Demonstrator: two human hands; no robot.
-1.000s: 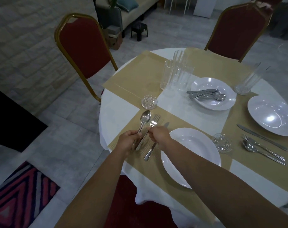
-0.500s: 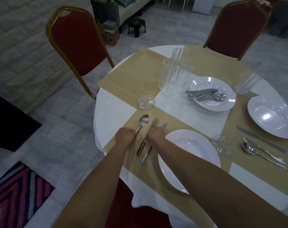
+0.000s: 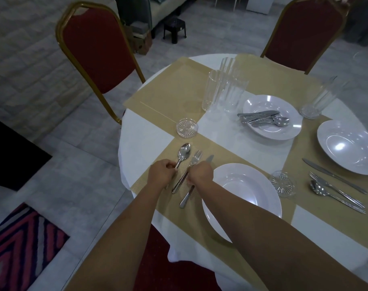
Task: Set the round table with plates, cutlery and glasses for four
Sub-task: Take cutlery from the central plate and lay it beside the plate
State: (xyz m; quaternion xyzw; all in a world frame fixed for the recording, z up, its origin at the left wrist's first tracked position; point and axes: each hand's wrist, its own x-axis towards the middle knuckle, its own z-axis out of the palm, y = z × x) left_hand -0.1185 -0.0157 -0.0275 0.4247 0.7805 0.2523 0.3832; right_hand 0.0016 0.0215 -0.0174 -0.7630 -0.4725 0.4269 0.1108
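Below, my left hand (image 3: 161, 174) pinches the handle of a shiny steel spoon (image 3: 184, 152), whose bowl points away from me. My right hand (image 3: 201, 173), just beside the left but apart from it, curls its fingers on the handle of a steel fork (image 3: 195, 158). Both pieces lie on a beige woven placemat (image 3: 231, 156) at the near left edge of the round table (image 3: 141, 143), which is draped in white cloth. A steel table knife (image 3: 186, 198) lies alongside the fork, partly hidden under my right hand, between the fork and a deep white round plate (image 3: 241, 194) on the same mat. A clear cut-glass coaster (image 3: 187, 128) sits just beyond the spoon's bowl. Toward the far edge stand clustered tall clear ribbed glasses (image 3: 225, 91); beside them, a second white plate (image 3: 271, 133) holds loose cutlery
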